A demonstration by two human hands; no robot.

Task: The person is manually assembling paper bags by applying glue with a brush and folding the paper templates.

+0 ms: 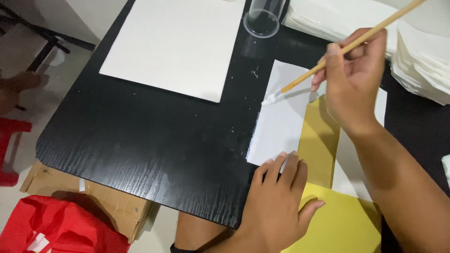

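Observation:
My right hand [355, 79] holds a wooden brush [347, 49], its white-tipped bristles touching the left edge of a white paper sheet [283, 122] on the black table [154, 140]. A yellow paper piece [321, 140] lies across that sheet. My left hand [276, 201] rests flat with fingers pressing the near corner of the white sheet and the yellow paper. A larger yellow sheet [344, 222] lies under my left wrist at the table's near edge.
A large white sheet [176, 44] lies at the back left. A clear plastic cup [263, 18] stands behind the work. Stacks of white paper [422, 61] sit at the back right. A cardboard box [93, 199] and red bag [61, 229] are on the floor.

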